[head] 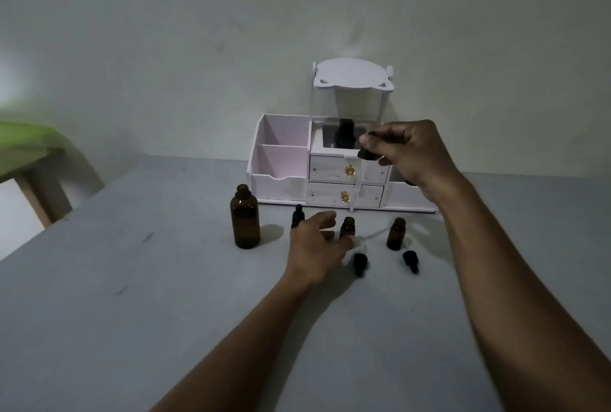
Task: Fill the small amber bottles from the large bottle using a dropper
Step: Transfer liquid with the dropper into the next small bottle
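Below right hand point(410, 150) pinching dropper point(362, 177): open sm. amber bottle point(347, 228), steadied by loosely open, empty left hand point(317, 246) for filling.

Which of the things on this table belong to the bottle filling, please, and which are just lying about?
In use: large bottle; middle small bottle; right small bottle; dropper in the right hand; left hand; two loose dropper caps.

Lying about: white organizer; dark bottle inside it; green cloth.
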A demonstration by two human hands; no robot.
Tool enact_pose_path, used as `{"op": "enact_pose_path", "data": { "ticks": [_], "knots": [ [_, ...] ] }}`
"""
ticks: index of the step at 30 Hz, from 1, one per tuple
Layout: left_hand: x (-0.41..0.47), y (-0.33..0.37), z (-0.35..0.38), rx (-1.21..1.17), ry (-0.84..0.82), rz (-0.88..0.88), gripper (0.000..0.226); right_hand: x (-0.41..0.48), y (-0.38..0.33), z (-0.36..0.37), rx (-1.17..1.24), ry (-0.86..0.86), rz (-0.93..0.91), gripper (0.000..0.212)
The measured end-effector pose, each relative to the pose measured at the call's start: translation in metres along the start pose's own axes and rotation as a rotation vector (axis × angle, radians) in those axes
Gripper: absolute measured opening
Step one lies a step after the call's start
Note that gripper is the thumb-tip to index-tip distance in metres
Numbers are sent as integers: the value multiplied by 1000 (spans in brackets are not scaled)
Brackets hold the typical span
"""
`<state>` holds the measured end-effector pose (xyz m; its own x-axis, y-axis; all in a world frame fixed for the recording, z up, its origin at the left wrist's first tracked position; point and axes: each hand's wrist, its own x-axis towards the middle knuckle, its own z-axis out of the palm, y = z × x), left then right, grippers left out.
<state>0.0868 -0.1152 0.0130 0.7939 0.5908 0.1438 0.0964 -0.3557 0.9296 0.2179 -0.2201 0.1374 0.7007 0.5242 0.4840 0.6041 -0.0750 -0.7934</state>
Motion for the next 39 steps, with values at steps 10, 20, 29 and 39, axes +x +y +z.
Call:
{"op": "enact_pose_path", "data": {
  "ticks": [10,20,29,39],
  "knots": [
    [5,-7,6,52,23,56,53,2,12,5,-39,-44,33,15],
    [6,-10,6,81,15,139,36,1,16,10,-100,-55,21,16],
    [9,-14,6,101,37,172,33,2,16,9,-145,-33,-11,15],
    [3,-10,8,106,30,109,52,1,6,4,-81,10,-3,16]
  ]
}}
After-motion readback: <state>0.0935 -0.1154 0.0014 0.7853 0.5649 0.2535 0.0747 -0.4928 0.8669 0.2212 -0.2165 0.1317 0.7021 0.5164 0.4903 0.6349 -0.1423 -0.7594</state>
